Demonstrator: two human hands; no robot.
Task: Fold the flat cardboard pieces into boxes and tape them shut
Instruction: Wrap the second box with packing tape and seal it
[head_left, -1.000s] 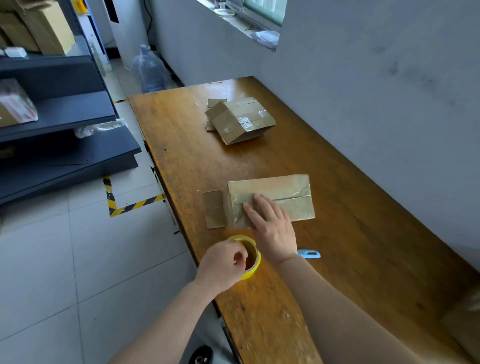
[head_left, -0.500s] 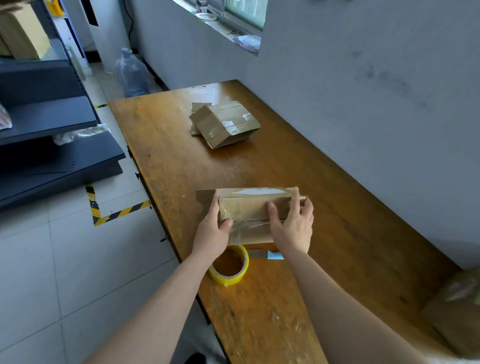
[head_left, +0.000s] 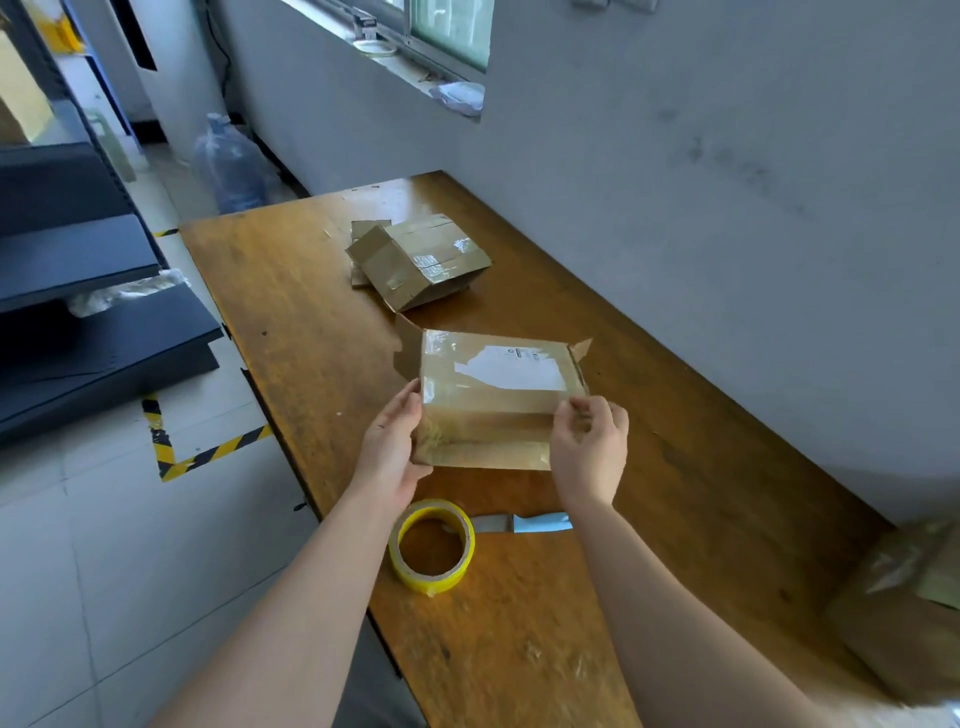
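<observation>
Gripping the box (head_left: 488, 405) at both ends, the left hand (head_left: 392, 447) and right hand (head_left: 589, 447) had tipped it up mid-table (head_left: 291, 291) since half a second before, white label now showing. Tape (head_left: 432, 545) lay at its 6 o'clock, the taped box (head_left: 421, 260) at 12.

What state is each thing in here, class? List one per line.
Near box: held in both hands, end flaps open.
Left hand: grips its left edge.
Right hand: pinches its right edge.
Far box: taped, resting on flat cardboard.
Tape roll: lying flat, untouched.
Knife: lying beside the roll.
</observation>
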